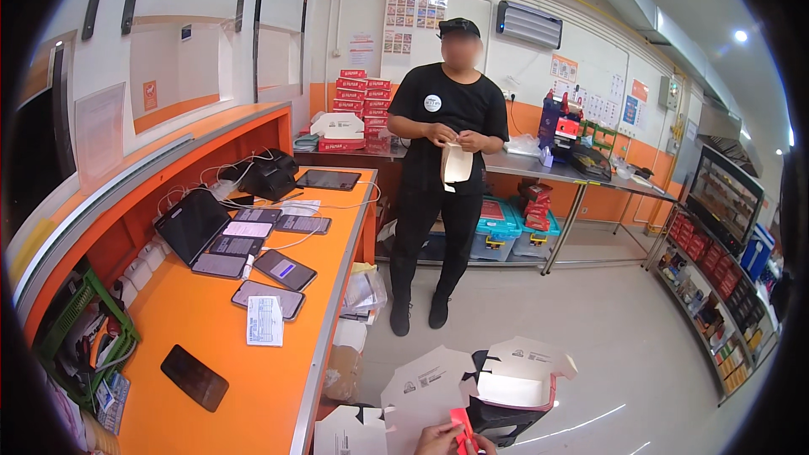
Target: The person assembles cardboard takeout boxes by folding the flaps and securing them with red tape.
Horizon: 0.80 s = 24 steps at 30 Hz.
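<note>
At the lower edge, my left hand [437,440] and my right hand [482,445] are close together, fingers closed on a bright red flap of a food box. That box [427,383] is white inside, part unfolded, with small dark print on its panel. Just right of it, an open folded box [511,389] with a white inside and red outer side rests on a black stool-like support [497,421]. Another white box piece [350,431] is left of my hands. The lower parts of both hands are cut off by the frame's edge.
An orange counter [253,404] on the left bears several phones [285,270], a tablet [329,179] and a black laptop [192,223]. Ahead stands a co-worker [447,118] holding a white box [457,163]. Stacked red boxes [348,105] and a metal table [581,175] are behind. Shelves [708,286] stand right.
</note>
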Available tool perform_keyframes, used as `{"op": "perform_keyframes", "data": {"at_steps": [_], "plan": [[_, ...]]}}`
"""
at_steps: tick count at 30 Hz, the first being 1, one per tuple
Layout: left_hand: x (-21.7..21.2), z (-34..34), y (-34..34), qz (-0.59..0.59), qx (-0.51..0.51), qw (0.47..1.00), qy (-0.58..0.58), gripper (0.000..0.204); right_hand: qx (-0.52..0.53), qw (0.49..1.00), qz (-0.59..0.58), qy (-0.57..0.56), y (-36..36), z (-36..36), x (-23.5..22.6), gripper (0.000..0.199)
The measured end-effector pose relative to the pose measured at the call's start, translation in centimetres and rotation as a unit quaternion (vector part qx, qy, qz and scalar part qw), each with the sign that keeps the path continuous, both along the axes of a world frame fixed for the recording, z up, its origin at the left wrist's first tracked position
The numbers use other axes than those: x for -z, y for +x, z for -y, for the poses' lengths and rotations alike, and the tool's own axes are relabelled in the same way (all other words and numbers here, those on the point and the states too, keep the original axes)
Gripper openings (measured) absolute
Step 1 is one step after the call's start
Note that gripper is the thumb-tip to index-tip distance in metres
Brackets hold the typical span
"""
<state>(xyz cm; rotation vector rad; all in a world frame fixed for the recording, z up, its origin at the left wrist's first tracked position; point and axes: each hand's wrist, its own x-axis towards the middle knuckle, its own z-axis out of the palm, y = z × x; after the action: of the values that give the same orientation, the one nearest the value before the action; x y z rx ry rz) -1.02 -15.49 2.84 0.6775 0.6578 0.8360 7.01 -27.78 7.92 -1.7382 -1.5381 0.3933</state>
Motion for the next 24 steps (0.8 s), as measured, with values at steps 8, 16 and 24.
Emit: {"op": "perform_keyframes", "data": {"at_steps": [8,16,24], "plan": [[-1.9,1.6,1.8,-0.016,-0.021,0.999,0.034,0.017,0.032,0.988,0.117,0.096,-0.2,-0.5,-0.2,0.047],[-1.9,1.7,1.7,-0.090,-0.022,0.992,0.082,0.019,0.131,0.978,0.111,0.123,-1.6,-1.0,2.9,0.051],[2.3,1.6,3.4,-0.026,-0.030,0.998,0.043,0.019,0.168,0.970,0.119,0.127,-2.1,-2.0,2.1,0.050]]}}
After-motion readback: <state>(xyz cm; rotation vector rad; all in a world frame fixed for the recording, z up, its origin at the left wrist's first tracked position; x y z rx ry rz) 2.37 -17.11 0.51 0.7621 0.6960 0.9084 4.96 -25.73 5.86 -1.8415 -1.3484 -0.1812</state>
